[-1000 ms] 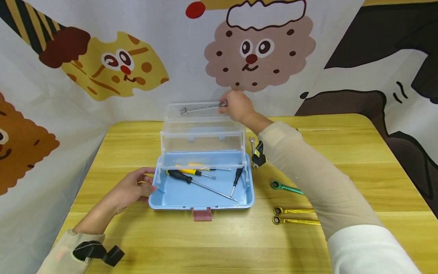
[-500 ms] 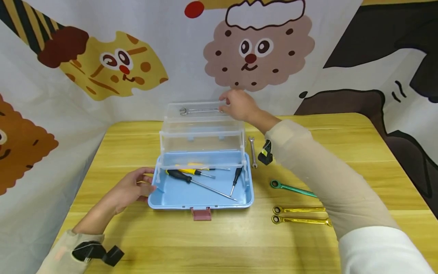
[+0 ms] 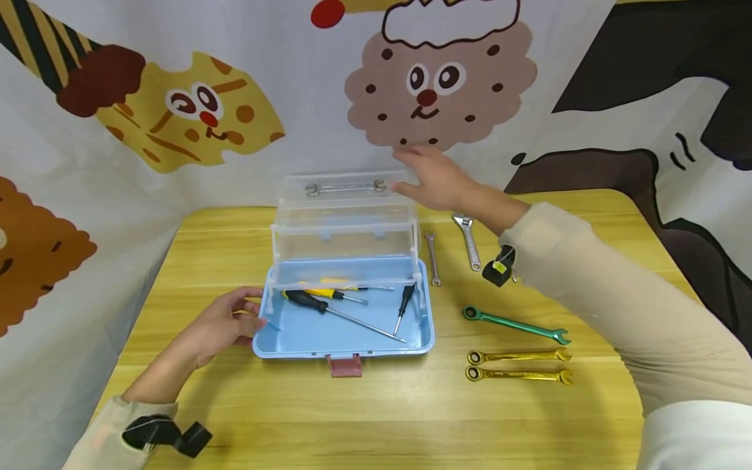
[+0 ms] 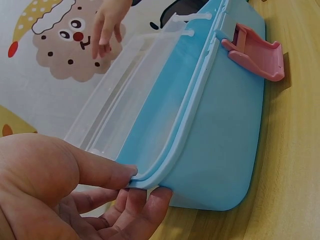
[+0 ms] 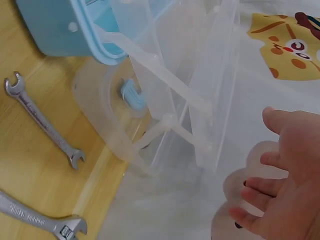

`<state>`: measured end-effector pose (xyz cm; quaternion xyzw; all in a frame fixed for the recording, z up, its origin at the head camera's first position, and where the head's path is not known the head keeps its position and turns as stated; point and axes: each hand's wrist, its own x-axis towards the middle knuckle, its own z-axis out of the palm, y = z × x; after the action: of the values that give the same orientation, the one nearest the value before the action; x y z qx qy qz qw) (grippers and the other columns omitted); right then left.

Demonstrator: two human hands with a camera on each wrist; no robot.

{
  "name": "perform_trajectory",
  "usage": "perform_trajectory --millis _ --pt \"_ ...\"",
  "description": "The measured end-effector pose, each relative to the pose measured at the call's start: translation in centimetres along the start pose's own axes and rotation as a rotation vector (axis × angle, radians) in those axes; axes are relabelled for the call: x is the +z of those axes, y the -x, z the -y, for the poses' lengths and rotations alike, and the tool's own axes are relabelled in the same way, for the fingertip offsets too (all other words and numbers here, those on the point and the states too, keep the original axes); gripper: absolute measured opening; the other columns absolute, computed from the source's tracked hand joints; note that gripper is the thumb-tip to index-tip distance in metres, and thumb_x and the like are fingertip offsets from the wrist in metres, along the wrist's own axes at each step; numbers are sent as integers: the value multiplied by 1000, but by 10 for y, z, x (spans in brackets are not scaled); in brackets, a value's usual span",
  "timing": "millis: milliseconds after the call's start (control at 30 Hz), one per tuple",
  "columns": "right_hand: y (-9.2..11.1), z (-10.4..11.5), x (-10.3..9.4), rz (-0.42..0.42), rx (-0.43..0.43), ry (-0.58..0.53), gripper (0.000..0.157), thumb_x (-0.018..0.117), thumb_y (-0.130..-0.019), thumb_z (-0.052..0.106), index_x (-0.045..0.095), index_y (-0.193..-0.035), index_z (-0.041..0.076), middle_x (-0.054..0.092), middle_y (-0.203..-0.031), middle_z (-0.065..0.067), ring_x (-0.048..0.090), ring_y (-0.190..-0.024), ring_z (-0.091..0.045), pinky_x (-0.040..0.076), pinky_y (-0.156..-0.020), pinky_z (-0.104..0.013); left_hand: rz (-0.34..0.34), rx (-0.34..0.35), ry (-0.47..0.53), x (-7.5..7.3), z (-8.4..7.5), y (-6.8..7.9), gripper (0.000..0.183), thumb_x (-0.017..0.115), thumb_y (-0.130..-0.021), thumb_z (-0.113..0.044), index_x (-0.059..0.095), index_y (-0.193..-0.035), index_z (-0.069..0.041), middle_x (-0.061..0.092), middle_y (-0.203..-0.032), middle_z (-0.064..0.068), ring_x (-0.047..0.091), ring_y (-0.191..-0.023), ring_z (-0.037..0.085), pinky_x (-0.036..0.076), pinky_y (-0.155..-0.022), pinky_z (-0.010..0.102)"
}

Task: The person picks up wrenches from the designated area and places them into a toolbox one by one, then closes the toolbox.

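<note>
A blue toolbox (image 3: 343, 356) stands with its clear folding trays (image 3: 346, 228) raised. With thumb over the rim and fingers beneath it, my left hand (image 4: 100, 185) pinches the box's left front corner. My right hand (image 3: 440, 179), fingers spread and holding nothing, hovers by the right end of the top tray. A silver open-end wrench (image 3: 346, 188) lies in that tray. Inside the box are a long black screwdriver (image 3: 305, 300), a small black one (image 3: 407, 300) and yellow-handled screwdrivers (image 3: 323, 294).
Right of the box lie a small silver wrench (image 3: 433, 258), an adjustable wrench (image 3: 469, 243), a green ratchet wrench (image 3: 517, 323) and two gold ratchet wrenches (image 3: 519, 356). A printed curtain (image 3: 317, 85) hangs behind the wooden table (image 3: 376, 424). The box's pink latch (image 3: 345, 366) hangs down in front.
My right hand lets go of the silver wrench, leaving it in the top tray, and draws away to the right with fingers opening. The left hand stays on the box corner.
</note>
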<state>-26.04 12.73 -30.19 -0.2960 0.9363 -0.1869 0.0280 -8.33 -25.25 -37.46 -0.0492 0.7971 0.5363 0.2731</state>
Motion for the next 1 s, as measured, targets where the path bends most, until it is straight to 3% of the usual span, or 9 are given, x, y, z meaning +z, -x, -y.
perform_trajectory --millis 233,533,1000 --pt "27 -10 -9 -25 -24 -4 71 62 -103 31 30 -158 -1 28 -162 -24 24 -149 -44 21 -122 -56 3 0 4 -1 2 -1 60 61 -96 3 33 -148 9 50 -115 20 59 -93 27 59 -73 38" --pt "70 -22 -13 56 102 14 74 61 -103 34 26 -159 -1 25 -160 -31 22 -148 -48 24 -117 -64 -3 1 2 0 2 -1 59 60 -97 4 33 -149 10 50 -117 21 60 -93 26 59 -73 38" --pt "128 -52 2 45 189 11 78 64 -101 36 28 -158 -3 28 -156 -35 23 -144 -54 23 -114 -70 -5 6 -4 1 2 -1 60 60 -97 3 32 -150 9 50 -117 21 60 -93 27 59 -73 38"
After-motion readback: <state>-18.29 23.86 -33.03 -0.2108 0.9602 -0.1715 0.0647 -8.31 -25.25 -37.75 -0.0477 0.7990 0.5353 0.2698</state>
